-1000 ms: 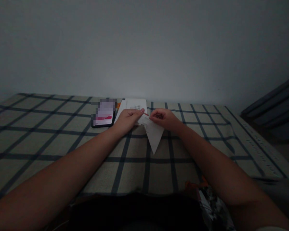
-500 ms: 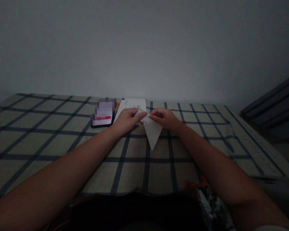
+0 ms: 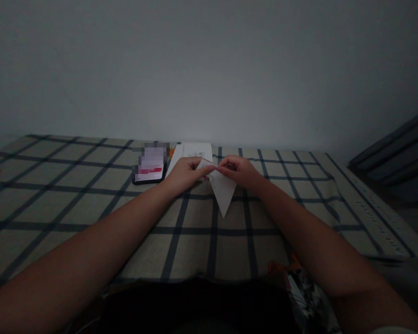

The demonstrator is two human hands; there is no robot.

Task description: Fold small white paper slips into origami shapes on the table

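Observation:
A folded sheet of white paper (image 3: 224, 192) hangs between my hands, one pointed corner toward me and faint printed marks near its left edge. My left hand (image 3: 186, 175) pinches its upper left part, thumb on top. From the other side my right hand (image 3: 239, 170) grips the upper edge between thumb and fingers. Both thumb tips meet, or nearly meet, at the top of the paper. The fingers beneath the sheet are mostly hidden.
A phone (image 3: 151, 164) with a lit, partly blurred screen lies left of my hands. Behind my left hand is a white booklet or box (image 3: 191, 149) with printed drawings. A checked cloth (image 3: 90, 204) covers the table, against a plain wall (image 3: 209, 69).
My left thumb has slid a little right along the paper, up to my right thumb. The paper's lower point has shifted slightly right. Both hands keep their hold.

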